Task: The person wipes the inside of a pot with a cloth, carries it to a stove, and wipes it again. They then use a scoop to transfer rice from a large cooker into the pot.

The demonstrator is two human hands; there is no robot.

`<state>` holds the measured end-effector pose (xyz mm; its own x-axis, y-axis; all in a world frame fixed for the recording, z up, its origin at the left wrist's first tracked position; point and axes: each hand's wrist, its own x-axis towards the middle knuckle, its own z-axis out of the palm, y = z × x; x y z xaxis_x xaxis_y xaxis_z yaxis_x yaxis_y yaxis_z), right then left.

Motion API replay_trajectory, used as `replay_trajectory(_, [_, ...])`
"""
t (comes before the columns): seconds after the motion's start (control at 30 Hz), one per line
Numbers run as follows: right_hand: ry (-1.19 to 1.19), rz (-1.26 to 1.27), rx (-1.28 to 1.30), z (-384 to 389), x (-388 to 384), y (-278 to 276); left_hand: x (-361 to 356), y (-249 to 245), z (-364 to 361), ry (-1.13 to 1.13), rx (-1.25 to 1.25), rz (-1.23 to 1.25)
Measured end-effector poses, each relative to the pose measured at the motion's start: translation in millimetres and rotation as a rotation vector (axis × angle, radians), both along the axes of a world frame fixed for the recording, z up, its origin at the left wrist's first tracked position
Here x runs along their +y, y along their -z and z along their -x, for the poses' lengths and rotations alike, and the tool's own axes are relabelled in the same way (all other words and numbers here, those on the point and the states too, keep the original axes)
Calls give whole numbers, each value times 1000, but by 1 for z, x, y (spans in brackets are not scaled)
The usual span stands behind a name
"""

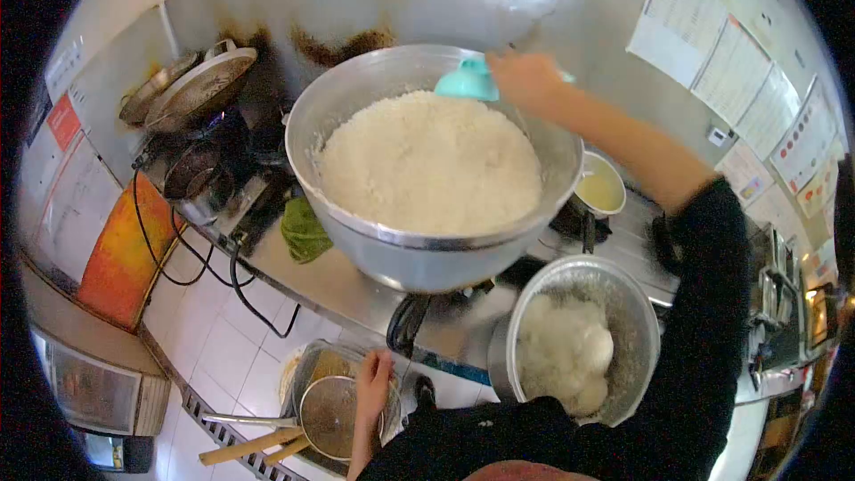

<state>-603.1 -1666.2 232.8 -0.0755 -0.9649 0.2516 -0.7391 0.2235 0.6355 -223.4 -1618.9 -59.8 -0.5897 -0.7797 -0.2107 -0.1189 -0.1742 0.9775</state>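
A large metal pot [436, 254] full of white, grainy food [427, 160] that looks like rice stands on the stove counter. Over its back right part, my right hand [525, 82] is closed round a turquoise cup or scoop [468, 82]. My left hand [375, 379] hangs low at the bottom centre, its fingers drawn together beside a round strainer [334, 417]; whether it holds the strainer's rim or something else is too small to make out.
A second pot [577, 338] with pale, cloudy contents is at the right front. Behind it sits a small pan [601, 187] of yellowish liquid. Woks [203, 91] lean at the back left. A green cloth [305, 232] and black hoses hang by the counter edge.
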Motion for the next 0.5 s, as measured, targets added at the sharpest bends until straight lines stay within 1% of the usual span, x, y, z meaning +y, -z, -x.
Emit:
replay_trajectory(0.07, [-142,85,53,55,-76,49,-7,41,-22,-107,-56,39])
replay_trajectory(0.1, [-146,89,57,60,-98,61,-8,36,-28,-153,-49,-28])
replay_trajectory(0.13, [-110,147,164,62,-117,72,-8,30,-34,-198,-45,-96])
replay_trajectory(0.17, [-70,204,266,63,-133,81,-12,35,-42,-200,-51,-96])
replay_trajectory(0.23, [-60,143,215,65,-150,99,-13,48,-63,-237,-166,-149])
replay_trajectory(0.27, [-50,82,176,66,-155,109,-12,50,-66,-294,-203,-146])
replay_trajectory(0.3, [-49,67,160,68,-160,112,-13,54,-70,-292,-222,-159])
replay_trajectory(0.37, [-35,86,-42,74,-165,113,-12,59,-79,-269,-254,-209])
replay_trajectory(0.4, [-30,78,-55,78,-166,113,-13,59,-78,-266,-269,-215])
replay_trajectory(0.47, [-66,-141,-20,82,-167,108,-14,60,-68,-309,-175,-222])
replay_trajectory(0.5, [-66,-144,-25,75,-164,103,-12,59,-64,-308,-180,-224])
